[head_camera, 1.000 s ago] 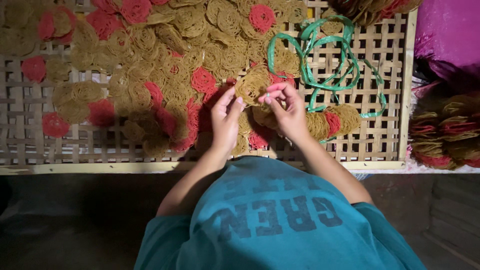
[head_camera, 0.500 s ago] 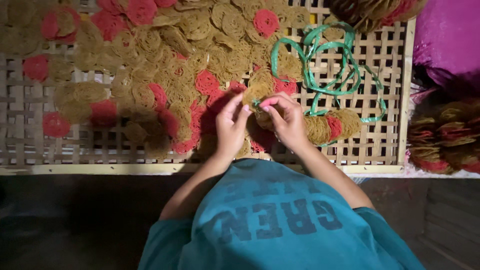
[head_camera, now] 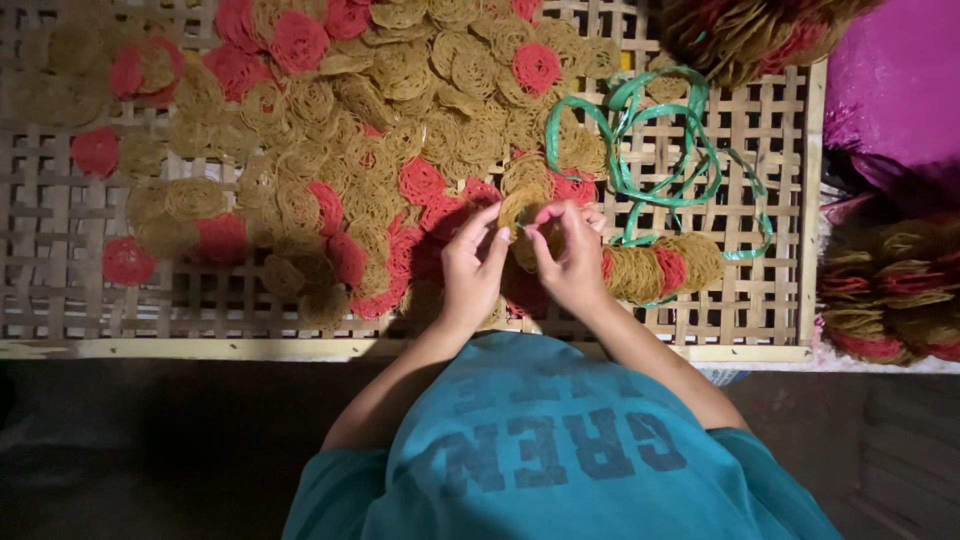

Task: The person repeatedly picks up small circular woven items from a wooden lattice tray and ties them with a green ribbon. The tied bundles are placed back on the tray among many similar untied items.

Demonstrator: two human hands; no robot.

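Observation:
My left hand [head_camera: 470, 268] and my right hand [head_camera: 572, 255] meet over a woven bamboo tray [head_camera: 770, 300]. Between the fingertips of both hands sits a small stack of yellow lacy round crackers [head_camera: 520, 200], held on edge. A tied roll of yellow and red crackers [head_camera: 660, 268] lies just right of my right hand. A green plastic strap [head_camera: 650, 150] loops across the tray beyond my right hand and runs down toward that roll. Whether a strap end is between my fingers is hidden.
Loose yellow crackers [head_camera: 400, 110] and red crackers [head_camera: 300, 40] cover the tray's left and middle. Tied cracker bundles [head_camera: 885, 295] lie off the tray at right, below a magenta plastic bag [head_camera: 895, 90]. Another bundle [head_camera: 750, 35] sits at the top right. The tray's wooden front edge [head_camera: 200, 348] borders a dark floor.
Both hands have drawn closer together and shifted slightly away from me. The fingers have closed tighter around the yellow cracker stack. Everything else on the tray is unmoved.

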